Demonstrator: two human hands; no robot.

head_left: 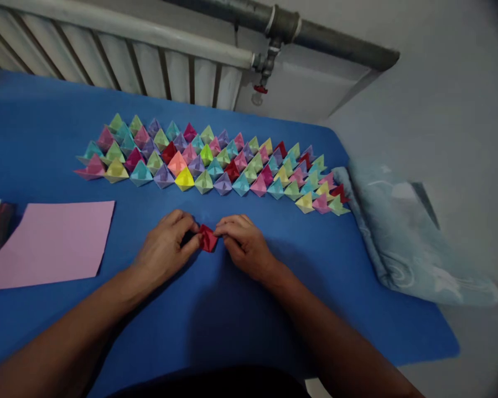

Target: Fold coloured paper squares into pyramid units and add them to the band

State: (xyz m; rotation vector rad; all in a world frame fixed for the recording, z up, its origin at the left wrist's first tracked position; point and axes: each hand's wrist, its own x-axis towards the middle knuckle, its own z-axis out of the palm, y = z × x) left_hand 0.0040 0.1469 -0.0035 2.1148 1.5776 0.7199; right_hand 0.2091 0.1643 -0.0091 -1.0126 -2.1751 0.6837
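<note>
1. Red folded paper piece (pixel 208 238): small, partly folded, sitting low on the blue table cover (pixel 216 320), near the middle of the view, between the two hands.
2. Orientation: too small and too covered by fingers to read a clear long axis. The visible part looks roughly diamond-shaped, one corner toward the person, one away.
3. Left hand (pixel 166 249): palm down, fingers curled in, thumb and fingertips pinching the left edge of the red piece. Heel of hand resting on the cover.
4. Right hand (pixel 243 243): palm down, fingers bent, tips pressed on the right edge of the red piece. Closed to a pinch, nothing else held.
5. Beyond the hands: a long band of finished paper boats (pixel 216 163), many colours, packed in rows, running left to right and slanting nearer at the right end. Well apart from the hands.
6. Left of the hands: flat pink paper sheet (pixel 50 243), untouched.
7. Right edge: pale blue cloth bundle (pixel 402 232) lying partly off the cover.
8. Far side: white radiator (pixel 120 61) and grey pipe (pixel 315 36).
</note>
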